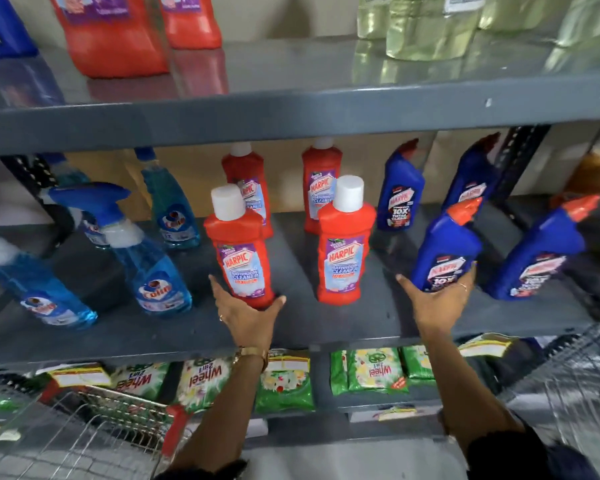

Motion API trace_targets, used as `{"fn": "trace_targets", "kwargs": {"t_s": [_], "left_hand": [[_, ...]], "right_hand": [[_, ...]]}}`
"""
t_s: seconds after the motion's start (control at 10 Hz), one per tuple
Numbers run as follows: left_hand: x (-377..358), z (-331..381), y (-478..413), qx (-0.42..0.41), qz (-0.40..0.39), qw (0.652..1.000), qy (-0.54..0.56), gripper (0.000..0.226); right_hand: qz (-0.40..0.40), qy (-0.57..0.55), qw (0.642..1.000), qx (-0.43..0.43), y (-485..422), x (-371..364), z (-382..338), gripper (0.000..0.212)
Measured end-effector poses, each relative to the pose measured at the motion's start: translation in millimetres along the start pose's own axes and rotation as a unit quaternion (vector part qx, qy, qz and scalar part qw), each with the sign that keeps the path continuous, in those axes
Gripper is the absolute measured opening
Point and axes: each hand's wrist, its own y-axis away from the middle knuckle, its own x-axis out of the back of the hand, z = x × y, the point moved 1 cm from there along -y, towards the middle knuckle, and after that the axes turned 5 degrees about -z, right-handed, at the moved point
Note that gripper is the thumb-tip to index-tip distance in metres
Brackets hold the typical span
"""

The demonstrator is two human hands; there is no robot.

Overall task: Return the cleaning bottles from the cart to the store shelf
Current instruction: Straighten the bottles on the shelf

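Note:
My left hand (246, 315) grips the base of a red Harpic bottle (238, 244) with a white cap, standing on the grey middle shelf (326, 327). My right hand (440, 299) holds the base of a blue Harpic bottle (445, 247) with a red angled cap, tilted over the same shelf. A second red bottle (345, 244) stands between my hands. Another blue bottle (537, 258) leans to the right of my right hand. Two red and two blue bottles stand further back.
Blue spray bottles (153, 268) fill the shelf's left part. Large red jugs (118, 32) and pale liquid packs (426, 26) sit on the top shelf. Green detergent packets (284, 382) lie on the shelf below. A wire cart (66, 434) is at lower left, another wire basket (575, 386) at lower right.

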Motion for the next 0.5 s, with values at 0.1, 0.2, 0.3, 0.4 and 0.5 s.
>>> {"fn": "trace_targets", "kwargs": {"t_s": [0.1, 0.2, 0.3, 0.4, 0.5], "left_hand": [[-4, -6, -2, 0.006, 0.014, 0.999, -0.034, 0.115], [-7, -8, -2, 0.005, 0.030, 0.998, -0.051, 0.102], [-8, -1, 2, 0.009, 0.040, 0.997, -0.062, 0.097], [-7, -2, 4, 0.008, 0.036, 0.997, -0.065, 0.096], [-5, 8, 9, 0.002, 0.038, 0.998, -0.052, 0.111]], "right_hand": [[-0.004, 0.001, 1.000, 0.020, 1, -1, 2, 0.108], [-0.015, 0.000, 0.999, 0.034, 8, 0, -2, 0.101], [-0.017, -0.006, 1.000, 0.020, 9, 4, -8, 0.100], [-0.028, 0.006, 1.000, 0.008, 9, 6, -9, 0.104], [-0.055, 0.030, 0.998, -0.004, 12, 8, -13, 0.123]]}}
